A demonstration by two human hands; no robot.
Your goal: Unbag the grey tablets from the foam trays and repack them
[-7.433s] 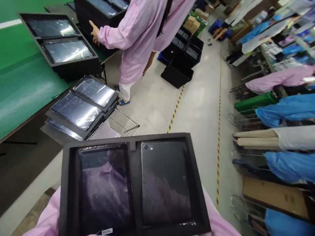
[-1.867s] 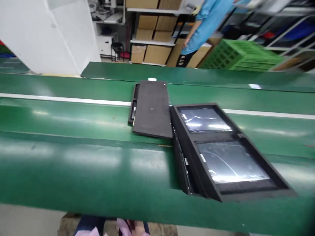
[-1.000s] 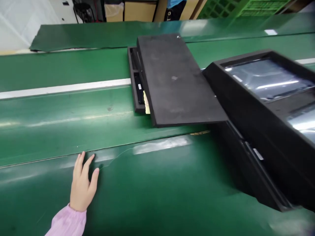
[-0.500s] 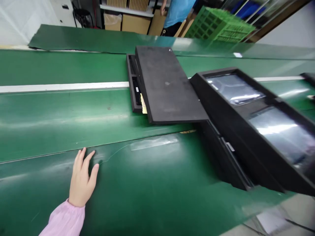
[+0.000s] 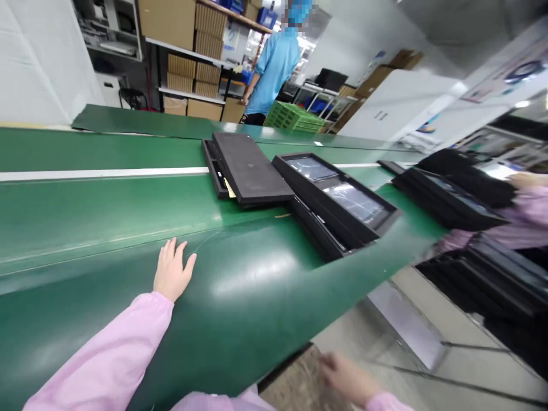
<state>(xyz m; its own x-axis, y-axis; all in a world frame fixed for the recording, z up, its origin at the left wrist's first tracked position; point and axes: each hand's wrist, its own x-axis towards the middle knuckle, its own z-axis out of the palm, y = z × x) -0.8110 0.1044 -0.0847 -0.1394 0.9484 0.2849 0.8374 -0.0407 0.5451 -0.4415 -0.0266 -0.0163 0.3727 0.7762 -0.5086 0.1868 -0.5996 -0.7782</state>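
My left hand (image 5: 172,273) rests on the green work surface (image 5: 222,342) with its fingers apart, holding nothing. My right hand (image 5: 346,378) hangs low beyond the table's front edge, blurred, close to a brown patterned surface (image 5: 295,377); its fingers cannot be made out. Further along the table lies a flat black foam-like panel (image 5: 252,171), set askew on a shallow black tray (image 5: 210,165) with a yellow paper slip (image 5: 230,188) poking out. To its right sits a black tray with two glossy film-covered panels (image 5: 355,201), resting partly on another black tray (image 5: 317,228).
At the right, another person's pink sleeve (image 5: 533,208) is beside more black trays (image 5: 449,191). A stack of dark trays (image 5: 488,279) stands below them. Across the table, a person in blue (image 5: 274,68) stands near a green crate (image 5: 293,117) and shelves of cardboard boxes (image 5: 182,74).
The view has swung up and to the right, bringing the other worker and my right hand into sight. My left hand stays spread on the green surface. The trays look unmoved.
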